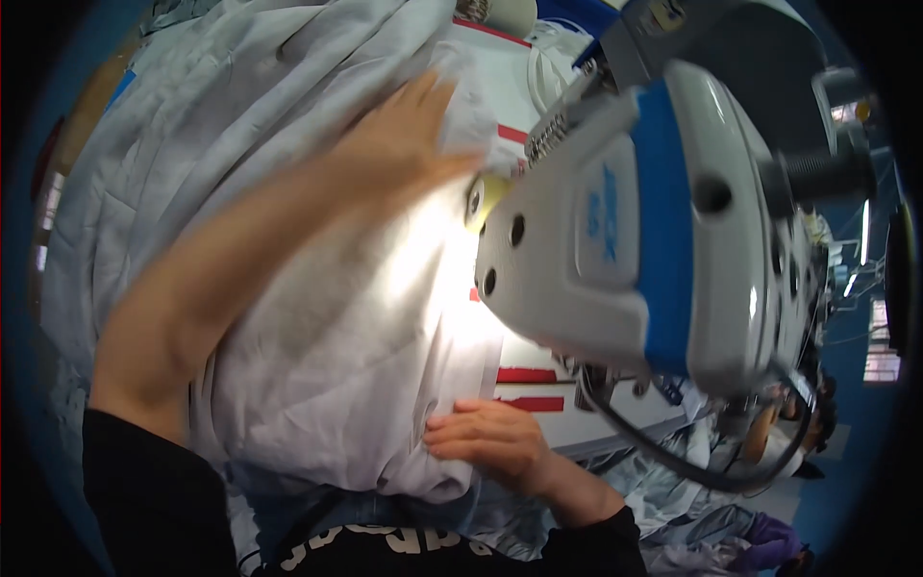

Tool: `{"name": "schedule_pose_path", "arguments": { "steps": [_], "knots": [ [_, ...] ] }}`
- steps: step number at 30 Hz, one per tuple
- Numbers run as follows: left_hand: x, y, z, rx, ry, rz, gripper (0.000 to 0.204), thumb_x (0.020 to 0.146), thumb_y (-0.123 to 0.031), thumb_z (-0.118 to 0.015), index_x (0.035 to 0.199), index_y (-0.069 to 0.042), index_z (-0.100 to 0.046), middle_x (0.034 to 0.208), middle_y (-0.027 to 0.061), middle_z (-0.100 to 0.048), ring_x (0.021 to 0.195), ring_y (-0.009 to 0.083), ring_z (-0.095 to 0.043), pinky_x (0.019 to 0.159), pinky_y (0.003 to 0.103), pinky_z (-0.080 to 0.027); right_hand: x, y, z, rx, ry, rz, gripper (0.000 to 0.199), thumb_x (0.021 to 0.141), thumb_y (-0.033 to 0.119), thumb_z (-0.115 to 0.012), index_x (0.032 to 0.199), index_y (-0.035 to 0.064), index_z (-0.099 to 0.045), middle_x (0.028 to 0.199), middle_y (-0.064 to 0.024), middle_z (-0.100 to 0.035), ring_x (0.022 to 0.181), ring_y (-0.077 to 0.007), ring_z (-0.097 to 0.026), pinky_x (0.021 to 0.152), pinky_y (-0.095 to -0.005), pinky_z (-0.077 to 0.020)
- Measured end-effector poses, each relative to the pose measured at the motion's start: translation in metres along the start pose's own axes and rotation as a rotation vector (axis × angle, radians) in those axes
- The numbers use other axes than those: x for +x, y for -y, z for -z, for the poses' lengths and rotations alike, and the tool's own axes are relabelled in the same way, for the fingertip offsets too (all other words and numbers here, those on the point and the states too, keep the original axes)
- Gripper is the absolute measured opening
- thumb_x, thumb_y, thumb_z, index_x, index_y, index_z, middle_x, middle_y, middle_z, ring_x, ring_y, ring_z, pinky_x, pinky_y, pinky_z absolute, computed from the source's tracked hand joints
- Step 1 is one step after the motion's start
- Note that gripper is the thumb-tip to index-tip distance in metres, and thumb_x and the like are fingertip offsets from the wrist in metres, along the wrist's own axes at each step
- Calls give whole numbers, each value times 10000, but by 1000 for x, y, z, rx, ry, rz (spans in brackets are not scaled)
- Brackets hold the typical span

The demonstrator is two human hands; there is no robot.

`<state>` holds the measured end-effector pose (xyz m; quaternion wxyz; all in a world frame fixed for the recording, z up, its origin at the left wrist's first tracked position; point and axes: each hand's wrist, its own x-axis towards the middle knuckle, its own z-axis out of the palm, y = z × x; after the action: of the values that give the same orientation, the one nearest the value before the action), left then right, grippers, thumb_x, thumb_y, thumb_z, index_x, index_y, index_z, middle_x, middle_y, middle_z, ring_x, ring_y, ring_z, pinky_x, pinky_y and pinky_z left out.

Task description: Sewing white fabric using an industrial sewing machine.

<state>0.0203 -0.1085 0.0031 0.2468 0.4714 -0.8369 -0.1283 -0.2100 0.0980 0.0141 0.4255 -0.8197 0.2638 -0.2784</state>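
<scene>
White cloth [317,356] covers the sewing machine's bed and drapes down toward my lap. My left hand [409,135] reaches across to the far part of the cloth, blurred by motion, its fingers spread and nothing gripped. Close to its thumb is a round yellow-green part [488,200] beside the machine head. My right hand [488,440] rests on the near right edge of the cloth, fingers stretched out flat over a fold. The white and blue sewing machine [596,231] stands to the right, and its lamp lights the cloth brightly. The needle area is hidden behind the machine head.
A white table with red strips [531,404] shows under the machine. A black cable [663,466] loops below the machine's right end. More pale fabric [683,524] lies at the lower right. Another person [793,433] is at the far right.
</scene>
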Motion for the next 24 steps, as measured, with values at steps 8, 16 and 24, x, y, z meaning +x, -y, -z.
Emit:
{"name": "schedule_pose_path", "arguments": {
  "steps": [8, 16, 24],
  "knots": [
    [-269, -49, 45, 133, -133, 230, 370, 881, -303, -729, 1086, -15, -619, 960, 167, -668, 888, 326, -651, 832, 403, -500, -38, -15, -20, -103, -93, -6, 268, 747, 23, -694, 1003, 99, -682, 1053, -25, -696, 1111, -212, -649, 1025, -405, -478],
    [-180, 98, 17, 267, -218, 209, 251, 933, -268, -640, 1019, -33, -632, 923, 200, -681, 857, 406, -649, 710, 461, -496, -46, 12, -79, 1682, -924, -164, 708, 906, 127, -682, 1493, 23, -299, 1406, -180, -484, 1263, -311, -530, 1068, -440, -447],
    [-193, -131, 63, 65, 186, 9, 805, 907, -408, -640, 1508, 1, -294, 1569, 221, -284, 1464, 367, -252, 1185, 435, -201, -79, 55, -122, 945, -178, -629, 462, 889, 160, -727, 1283, -25, -573, 1148, -177, -679, 1094, -272, -646, 968, -399, -495]
  ]
}}
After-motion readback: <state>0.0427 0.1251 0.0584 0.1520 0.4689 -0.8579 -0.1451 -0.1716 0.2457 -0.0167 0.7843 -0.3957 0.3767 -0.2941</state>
